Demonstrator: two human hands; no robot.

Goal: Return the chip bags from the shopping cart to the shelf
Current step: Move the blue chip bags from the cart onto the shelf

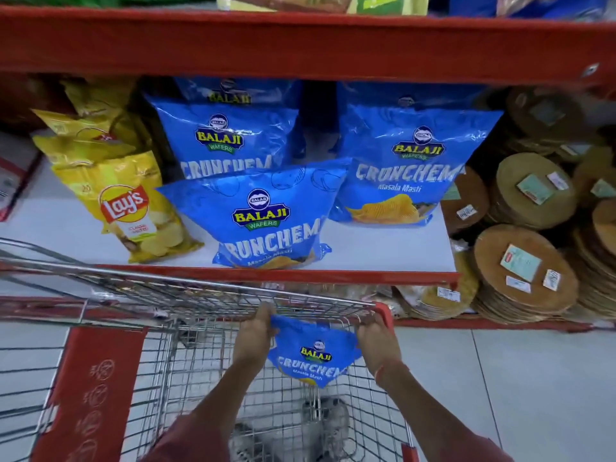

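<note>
- Head view: blue chip bag (315, 356), held over the shopping cart (200, 295) basket, near its far rim, upright, label facing the camera.
- Left hand (255, 331): closed on the bag's top left corner.
- Right hand (375, 338): closed on the bag's top right corner; a band shows at the wrist.
- Shelf (383, 248), white board with red edge, just beyond the cart: three matching blue bags in front, one at centre front (263, 215), one behind it on the left (226, 138), one on the right (406, 168).
- Yellow chip bags (126, 208): stacked at the shelf's left.
- Round flat discs in clear wrap (526, 271): piled at the right.
</note>
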